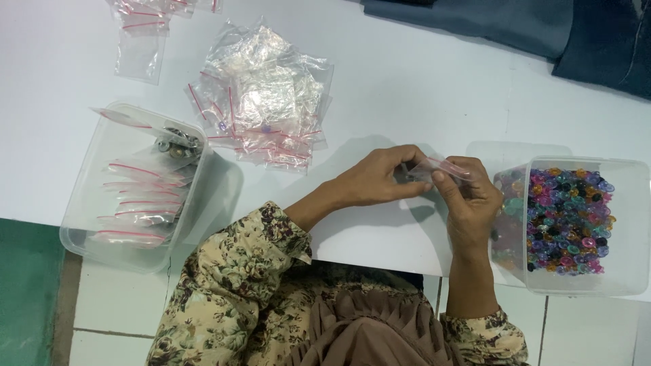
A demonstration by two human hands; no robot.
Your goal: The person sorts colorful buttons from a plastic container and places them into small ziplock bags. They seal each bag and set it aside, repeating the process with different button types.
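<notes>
Small clear zip bag w/ red seal strip sits pinched between both my hands, above the white table, just at 9 o'clock of the bead tub. Its long axis runs roughly 10-to-4, strip edge on top. My left hand closes thumb + fingers on the bag's 9 o'clock end; my right hand pinches the 3 o'clock end, thumb up on the strip. Both are equally on it, but right is nearer the beads. Can't tell if the bag mouth is open or what's inside; something dark shows thru near my left fingertips.

At 3 o'clock, touching my right hand's side: clear plastic tub holding a heap of coloured beads, pink, purple, green, orange, black.

At 9 o'clock, well apart: another clear tub w/ filled zip bags stacked in a row, plus some silvery metal bits at its far end.

At 11 o'clock: loose pile of empty zip bags on the table. More bags at the far 10 o'clock corner. Dark cloth at 1 o'clock.
</notes>
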